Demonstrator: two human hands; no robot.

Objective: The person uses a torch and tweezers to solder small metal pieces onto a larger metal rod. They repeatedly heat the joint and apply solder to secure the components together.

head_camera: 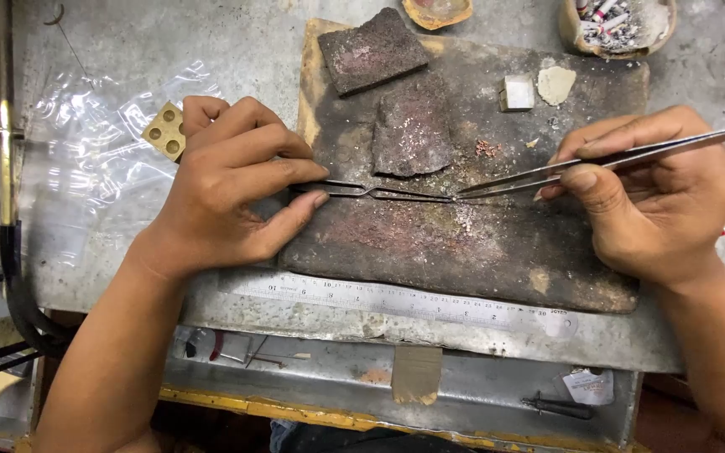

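On counter, centre: charred slab. L hand pinches dark bent tweezers, long axis left-right, tips pointing right. R hand grips steel tweezers, slanting down-left; both tips meet at a small bright piece, too small to identify, lying between hands, about equally near each. Wrists rest low, palms down. Ruler lies along slab's near edge; brass block behind L hand.

Two flat scorched blocks sit behind the crossed dark tweezers on the charred soldering board; a steel ruler lies before it.
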